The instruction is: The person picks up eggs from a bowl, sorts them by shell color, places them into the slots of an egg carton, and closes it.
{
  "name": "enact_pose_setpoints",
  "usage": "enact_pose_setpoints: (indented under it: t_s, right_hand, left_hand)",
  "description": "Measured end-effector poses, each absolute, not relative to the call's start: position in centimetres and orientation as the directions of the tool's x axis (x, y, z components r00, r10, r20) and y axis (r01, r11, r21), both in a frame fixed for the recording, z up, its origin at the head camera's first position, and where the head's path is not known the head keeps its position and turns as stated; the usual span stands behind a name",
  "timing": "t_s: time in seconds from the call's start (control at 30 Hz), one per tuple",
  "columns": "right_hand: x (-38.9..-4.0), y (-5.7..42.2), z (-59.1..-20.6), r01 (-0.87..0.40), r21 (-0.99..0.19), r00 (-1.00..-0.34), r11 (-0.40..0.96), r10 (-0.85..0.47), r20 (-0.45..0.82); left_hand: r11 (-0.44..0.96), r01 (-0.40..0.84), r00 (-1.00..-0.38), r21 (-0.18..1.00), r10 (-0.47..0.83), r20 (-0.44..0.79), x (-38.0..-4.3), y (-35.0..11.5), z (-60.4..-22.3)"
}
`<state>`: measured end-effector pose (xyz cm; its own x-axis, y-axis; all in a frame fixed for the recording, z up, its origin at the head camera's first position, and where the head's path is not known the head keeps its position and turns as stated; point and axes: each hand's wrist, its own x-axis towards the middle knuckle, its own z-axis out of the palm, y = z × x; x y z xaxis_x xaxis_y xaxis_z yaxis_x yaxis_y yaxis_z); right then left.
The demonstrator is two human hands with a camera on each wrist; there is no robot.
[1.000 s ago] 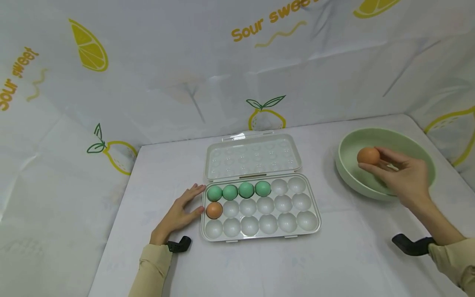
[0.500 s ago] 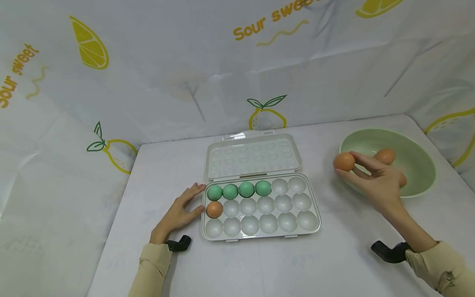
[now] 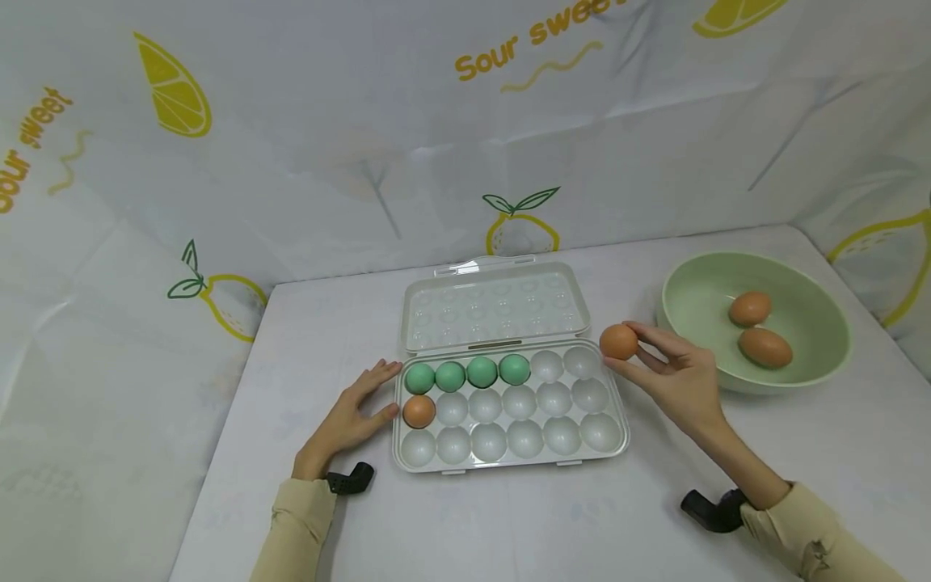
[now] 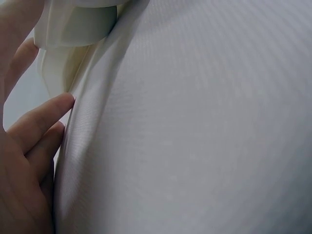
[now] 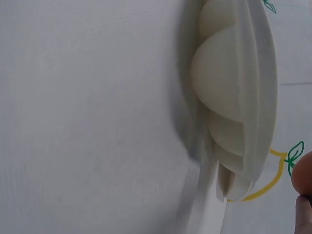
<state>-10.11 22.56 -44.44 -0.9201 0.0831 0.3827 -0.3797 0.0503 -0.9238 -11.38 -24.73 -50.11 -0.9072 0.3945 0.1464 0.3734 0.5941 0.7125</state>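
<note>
An egg box lies open on the table, its clear lid folded back. Along its back row sit several green eggs, with one brown egg at the left of the middle row. My right hand pinches another brown egg between thumb and fingers above the box's right back corner; the right wrist view catches only an edge of that egg. My left hand rests with relaxed fingers against the box's left side. In the left wrist view its fingers touch the tablecloth by the box.
A green bowl with two brown eggs stands at the right of the table. White cloth with a lemon print hangs behind as a backdrop. Black wrist cameras stick out beside the wrists.
My right hand has carried the brown egg left, out of the bowl and over to the egg box's right corner. Two eggs in the bowl are now uncovered. My left hand stays still.
</note>
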Motion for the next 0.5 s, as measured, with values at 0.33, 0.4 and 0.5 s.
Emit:
enact_pose_setpoints:
  t_s: [0.33,0.4,0.5]
  right_hand:
    - [-9.9,19.5,-45.3,-0.356,-0.934,-0.934,0.034,0.015,0.356]
    - [-9.9,18.8,-45.5,-0.355,-0.935,-0.935,0.006,0.000,0.356]
    - [-9.8,17.7,-45.7,-0.353,-0.935,-0.935,-0.024,-0.021,0.353]
  left_hand:
    - [0.591,0.366,-0.909,0.719,0.394,0.139,-11.4,-24.7,-50.1]
    - [0.591,0.364,-0.909,0.720,0.393,0.137,-11.4,-24.7,-50.1]
    - [0.594,0.365,-0.909,0.717,0.393,0.137,-11.4,-24.7,-50.1]
